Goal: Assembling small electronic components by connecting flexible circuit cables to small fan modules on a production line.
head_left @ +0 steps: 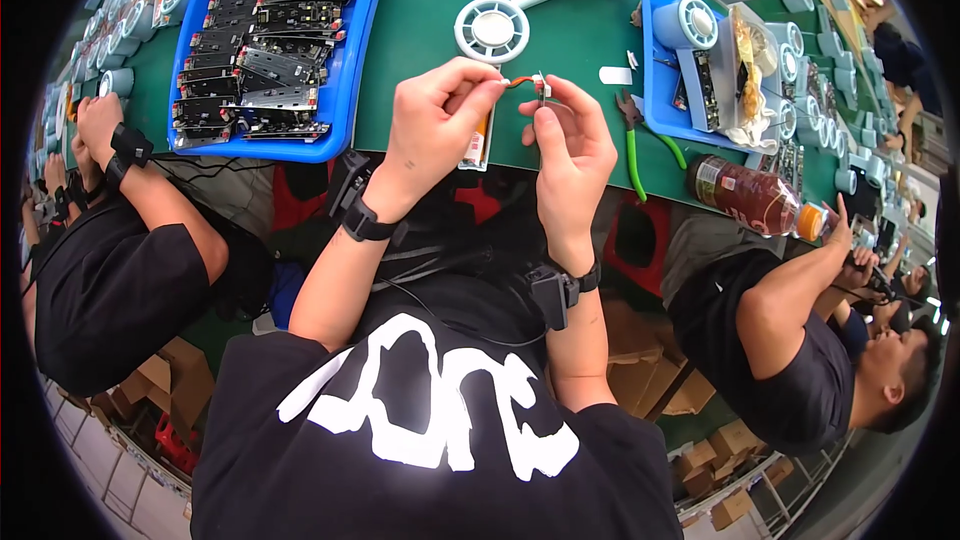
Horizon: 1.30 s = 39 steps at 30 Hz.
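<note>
I judged that pulling my 2 hands apart could strain the short wires [518, 82] or tear them from the small circuit board [542, 94], and that a slack pinch could drop it. My left hand [432, 130] was closed on the wires' near end; my right hand [575, 145] clasped the board, nearly edge-on. The wires spanned the gap between them, nearer me than the round fan head [492, 28].
</note>
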{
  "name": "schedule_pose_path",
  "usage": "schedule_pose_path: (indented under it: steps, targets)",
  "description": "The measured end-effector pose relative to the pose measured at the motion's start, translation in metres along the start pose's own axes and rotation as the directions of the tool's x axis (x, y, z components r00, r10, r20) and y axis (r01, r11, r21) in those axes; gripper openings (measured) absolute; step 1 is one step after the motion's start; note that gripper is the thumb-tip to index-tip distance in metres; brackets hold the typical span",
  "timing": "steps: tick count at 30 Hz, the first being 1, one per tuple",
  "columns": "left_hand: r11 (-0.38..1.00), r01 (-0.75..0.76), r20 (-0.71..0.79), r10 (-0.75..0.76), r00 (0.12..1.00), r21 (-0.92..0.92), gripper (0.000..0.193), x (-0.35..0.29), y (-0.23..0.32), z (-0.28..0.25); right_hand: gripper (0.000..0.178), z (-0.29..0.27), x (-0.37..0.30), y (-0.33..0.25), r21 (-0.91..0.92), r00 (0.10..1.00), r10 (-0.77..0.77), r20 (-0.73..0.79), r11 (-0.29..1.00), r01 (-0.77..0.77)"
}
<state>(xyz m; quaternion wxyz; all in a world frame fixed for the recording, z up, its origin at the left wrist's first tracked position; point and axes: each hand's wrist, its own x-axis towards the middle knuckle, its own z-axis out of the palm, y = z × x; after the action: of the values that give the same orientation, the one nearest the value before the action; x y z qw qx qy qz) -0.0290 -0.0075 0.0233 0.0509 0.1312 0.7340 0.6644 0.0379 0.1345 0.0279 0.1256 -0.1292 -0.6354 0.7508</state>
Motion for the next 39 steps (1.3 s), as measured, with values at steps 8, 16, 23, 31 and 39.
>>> schedule_pose_path:
  steps: [8, 16, 23, 31, 39]
  targets:
    - [0.934, -0.275, 0.034, 0.275, 0.961, 0.227, 0.009, -0.001, 0.002, -0.004, 0.03, 0.008, -0.005, 0.016, -0.16, 0.96, -0.278, -0.021, 0.949, 0.271]
    - [0.894, -0.405, -0.013, 0.415, 0.91, 0.192, 0.009, 0.001, -0.009, -0.002, 0.028, 0.006, -0.01, 0.011, -0.185, 0.978, -0.204, 0.034, 0.961, 0.207]
    - [0.867, -0.432, -0.019, 0.45, 0.893, 0.247, 0.011, -0.001, -0.01, -0.002, 0.028, 0.008, -0.011, 0.012, -0.204, 0.981, -0.193, 0.01, 0.96, 0.191]
    - [0.831, -0.465, 0.013, 0.485, 0.874, 0.305, 0.012, -0.001, -0.009, -0.002, 0.029, 0.002, -0.01, 0.014, -0.322, 0.968, -0.248, 0.035, 0.914, 0.246]
    - [0.809, -0.473, 0.04, 0.491, 0.87, 0.348, 0.012, -0.001, -0.005, -0.003, 0.028, 0.001, -0.009, 0.012, -0.397, 0.96, -0.274, 0.052, 0.877, 0.271]
